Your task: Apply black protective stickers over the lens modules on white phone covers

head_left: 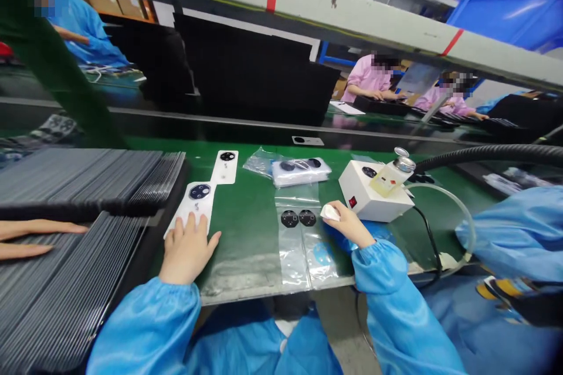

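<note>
My left hand (187,252) lies with fingers spread on a white phone-back-shaped panel (200,206) that has a dark round camera area. Just beyond it is a similar, smaller-looking white panel (225,171). Between the fingers of my right hand (349,225) is a folded white wipe (331,212), pinched above the green bench. Left of that hand, two black round camera covers (298,218) lie at the tops of clear plastic sleeves (294,261). Behind them rests a plastic-wrapped stack of pale panels (301,172).
Racks of thin dark panels (101,281) fill the left side, with another person's hand (44,237) on them. A white box (372,190) carries a pump bottle (394,174) at right, beside a hose (457,205). A co-worker's blue sleeve (519,234) is close by.
</note>
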